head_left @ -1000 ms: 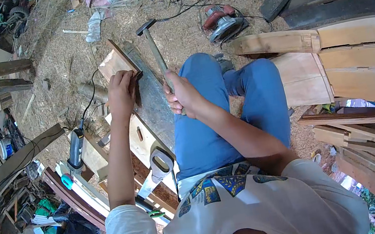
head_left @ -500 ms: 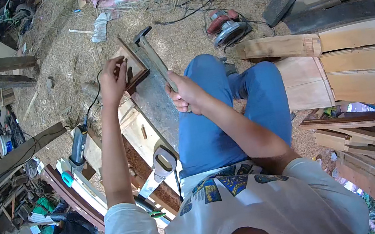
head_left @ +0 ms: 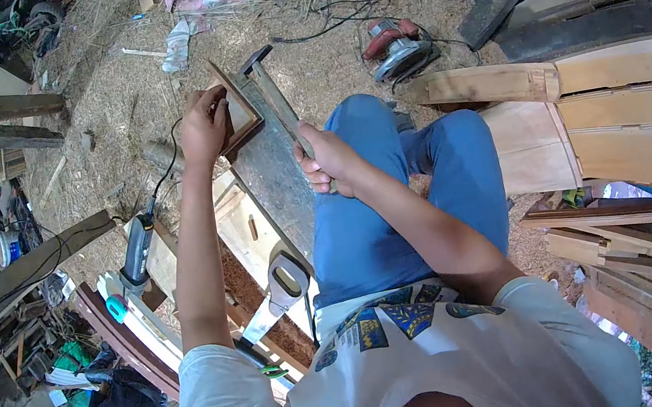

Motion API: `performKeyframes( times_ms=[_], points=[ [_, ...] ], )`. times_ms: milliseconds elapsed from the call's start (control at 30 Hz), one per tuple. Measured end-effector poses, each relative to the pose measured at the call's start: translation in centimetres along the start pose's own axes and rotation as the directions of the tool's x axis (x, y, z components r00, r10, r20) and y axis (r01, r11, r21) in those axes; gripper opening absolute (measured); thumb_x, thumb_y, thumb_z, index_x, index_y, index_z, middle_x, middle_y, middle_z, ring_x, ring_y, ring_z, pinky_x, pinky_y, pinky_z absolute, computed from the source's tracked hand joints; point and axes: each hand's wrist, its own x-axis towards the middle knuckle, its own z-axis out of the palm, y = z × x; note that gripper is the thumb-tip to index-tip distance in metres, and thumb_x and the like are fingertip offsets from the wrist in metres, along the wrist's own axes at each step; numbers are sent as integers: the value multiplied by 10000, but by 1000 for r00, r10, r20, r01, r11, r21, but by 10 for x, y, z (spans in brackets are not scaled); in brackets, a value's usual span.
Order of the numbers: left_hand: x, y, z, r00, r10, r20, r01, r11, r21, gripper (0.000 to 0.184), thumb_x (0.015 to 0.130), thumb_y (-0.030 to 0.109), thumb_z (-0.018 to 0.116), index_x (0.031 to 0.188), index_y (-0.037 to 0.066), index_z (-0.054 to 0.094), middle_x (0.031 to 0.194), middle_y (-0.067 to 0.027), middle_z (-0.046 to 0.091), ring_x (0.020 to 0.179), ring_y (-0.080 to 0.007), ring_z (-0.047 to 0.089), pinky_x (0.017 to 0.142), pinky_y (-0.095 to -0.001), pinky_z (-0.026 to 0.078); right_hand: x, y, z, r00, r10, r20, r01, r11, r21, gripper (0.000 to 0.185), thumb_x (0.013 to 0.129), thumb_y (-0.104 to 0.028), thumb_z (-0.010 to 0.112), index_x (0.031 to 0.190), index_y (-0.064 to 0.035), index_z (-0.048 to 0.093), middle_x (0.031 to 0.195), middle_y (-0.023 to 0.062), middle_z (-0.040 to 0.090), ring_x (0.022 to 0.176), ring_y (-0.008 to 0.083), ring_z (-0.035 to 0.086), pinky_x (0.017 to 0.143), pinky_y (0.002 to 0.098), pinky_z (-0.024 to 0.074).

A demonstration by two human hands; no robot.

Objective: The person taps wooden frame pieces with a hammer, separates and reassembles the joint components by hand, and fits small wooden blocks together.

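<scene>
Okay, head view: floor (head_left: 108, 102) was littered with shavings and straw. Worn dark plank served as the tabletop (head_left: 280, 190), running beside the person's knee (head_left: 356, 124). Shallow wooden frame (head_left: 247, 126) sat at its far end, with the left hand (head_left: 206, 129) at the frame's left side, fingers curled. I couldn't tell whether they gripped anything; fingertips were partly hidden. Right hand (head_left: 327, 161) was wrapped around the hammer (head_left: 277, 97) handle, head pointing away, near the frame's right side. Hand covered part of the handle.

Red circular saw (head_left: 399, 47) sat on the floor beyond the knees; curved wood panels (head_left: 632, 106) were stacked to the right. Handsaw (head_left: 288, 284) lay near the lap, blade partly covered. I couldn't sort the clutter (head_left: 126, 404) at lower left. Left forearm blocked some of the boards; view edges fell off to black.
</scene>
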Motion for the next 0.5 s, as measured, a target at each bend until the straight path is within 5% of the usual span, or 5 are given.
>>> performKeyframes(
  times_ms=[500],
  points=[
    [-9, 5, -5, 995, -93, 37, 95, 994, -61, 216, 953, 153, 679, 1127, 32, 717, 1020, -157, 667, 893, -331, 667, 821, -402, 529, 0, 0, -1, 1000, 13, -12, -13, 1000, 11, 524, 1056, -584, 407, 855, -107, 490, 555, -56, 340, 400, 95, 292, 410, 306, 286]
  ],
)
